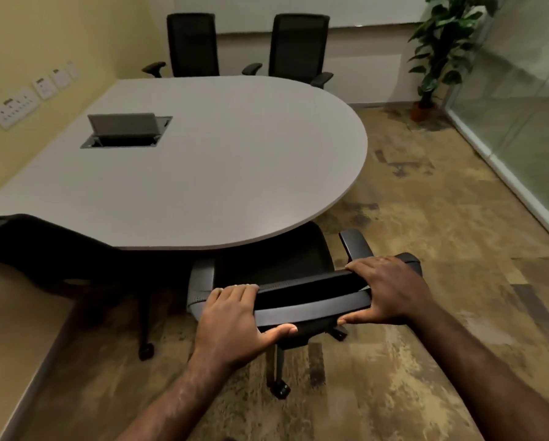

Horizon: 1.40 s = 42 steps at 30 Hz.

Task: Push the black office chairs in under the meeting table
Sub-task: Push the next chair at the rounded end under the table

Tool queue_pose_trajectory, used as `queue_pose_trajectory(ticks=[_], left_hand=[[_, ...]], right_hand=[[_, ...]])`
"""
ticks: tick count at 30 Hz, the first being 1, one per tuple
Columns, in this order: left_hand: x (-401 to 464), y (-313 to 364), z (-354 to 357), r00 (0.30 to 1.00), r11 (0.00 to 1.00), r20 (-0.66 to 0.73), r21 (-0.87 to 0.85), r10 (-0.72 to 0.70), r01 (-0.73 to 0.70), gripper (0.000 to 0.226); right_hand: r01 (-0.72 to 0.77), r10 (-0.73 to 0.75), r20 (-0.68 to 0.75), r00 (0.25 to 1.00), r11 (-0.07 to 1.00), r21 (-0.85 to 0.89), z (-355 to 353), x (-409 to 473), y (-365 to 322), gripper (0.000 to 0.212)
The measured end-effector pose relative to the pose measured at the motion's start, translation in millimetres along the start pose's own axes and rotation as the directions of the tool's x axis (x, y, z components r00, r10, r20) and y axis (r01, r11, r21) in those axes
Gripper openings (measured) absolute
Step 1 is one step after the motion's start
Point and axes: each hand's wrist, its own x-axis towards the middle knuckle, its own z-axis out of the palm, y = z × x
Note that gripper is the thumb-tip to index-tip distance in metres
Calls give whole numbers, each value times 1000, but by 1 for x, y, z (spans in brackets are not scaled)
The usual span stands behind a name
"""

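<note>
You held the chair's (285, 259) backrest top in both grips — left hand (231, 316), right hand (390, 291) — and its right armrest (355, 246) risked striking the desk (203, 160) edge.

The near chair (298, 300) is hemmed on the left by a second black chair (44, 246), just beside it. Ahead, its seat is overhung by the meeting table (235, 160) edge. Open carpet (441, 249) is left on the right.

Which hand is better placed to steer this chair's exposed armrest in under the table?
Probably the right hand: it grips the chair back nearest the armrest outside the table edge.
</note>
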Motion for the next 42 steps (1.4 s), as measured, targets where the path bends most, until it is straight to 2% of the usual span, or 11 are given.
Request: queue_pose_trajectory(ticks=[5,11,23,27,42], left_hand=[[8,33,4,995,995,-37,-6,-98,98,100],[26,40,7,984,988,-92,29,-151,154,94],[78,-17,4,978,982,-128,70,-164,173,92],[99,-42,6,982,984,-121,88,-146,157,90],[160,-83,12,985,989,-108,51,-135,141,91]], right_hand=[[103,-103,-42,994,995,0,0,16,39,114],[193,-192,-103,976,981,3,2,42,55,107],[202,-197,-145,970,979,26,-2,121,39,108],[228,-218,-212,953,973,24,-4,147,30,99],[219,-220,-186,958,975,-30,-8,219,33,98]])
